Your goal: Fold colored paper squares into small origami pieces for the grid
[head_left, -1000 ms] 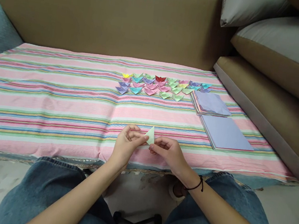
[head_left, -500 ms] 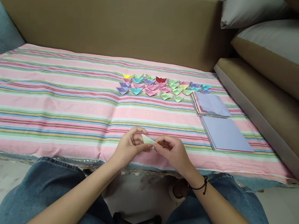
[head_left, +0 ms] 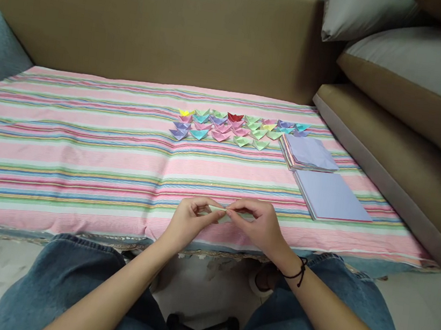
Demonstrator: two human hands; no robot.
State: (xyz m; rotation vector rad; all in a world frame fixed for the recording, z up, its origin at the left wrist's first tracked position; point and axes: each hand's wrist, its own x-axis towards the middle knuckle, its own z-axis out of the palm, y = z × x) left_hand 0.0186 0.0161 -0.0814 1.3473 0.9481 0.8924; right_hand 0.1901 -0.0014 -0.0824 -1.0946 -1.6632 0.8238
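Note:
Between my two hands is a small pale green folded paper (head_left: pixel 218 209), mostly covered by fingers. My left hand (head_left: pixel 192 219) pinches it from the left with thumb and forefinger. From the right, my right hand (head_left: pixel 256 221) pinches its other end, the fingertips of both hands almost touching. Beyond them on the striped cloth (head_left: pixel 115 159) lie several small folded paper boats in rows, among them a red boat (head_left: pixel 235 118), a yellow boat (head_left: pixel 185 113) and a blue boat (head_left: pixel 199 134).
Right of the boats lie a loose stack of coloured paper (head_left: pixel 313 153) and a neater stack of lilac sheets (head_left: pixel 332 197). Brown and grey cushions (head_left: pixel 415 71) line the right side. A brown backrest (head_left: pixel 161 27) stands behind the cloth.
The pale green paper has turned from showing a wide triangular face to a thin, nearly edge-on shape. My left fingers have closed in a little. The view has shifted slightly.

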